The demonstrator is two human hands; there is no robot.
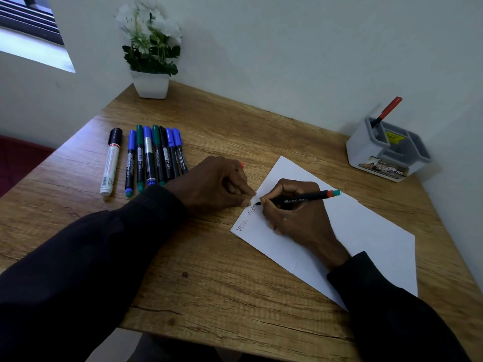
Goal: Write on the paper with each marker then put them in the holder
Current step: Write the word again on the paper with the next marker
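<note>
Pale walls cornered the wooden desk (209,283), and the paper (366,231) lay skewed on its right half. My right hand (300,218) gripped the black marker (300,199) in a writing pinch, its tip touching the sheet near the left edge, at the end of a line of reddish script. My left hand (211,184) was curled in a fist beside that edge, its fingertips seemingly pinning the sheet; an orange-red cap (242,165), or so I judged it, peeked out past the knuckles. To write well I reckoned on light pressure, short strokes and a steady left hand, lest the sheet slide. By the right wall stood the holder (366,150), with one red marker (388,111) leaning in its rear-left compartment; the other compartments showed only a yellow label. Eight markers (154,155) waited in a row on the left, well apart from it.
</note>
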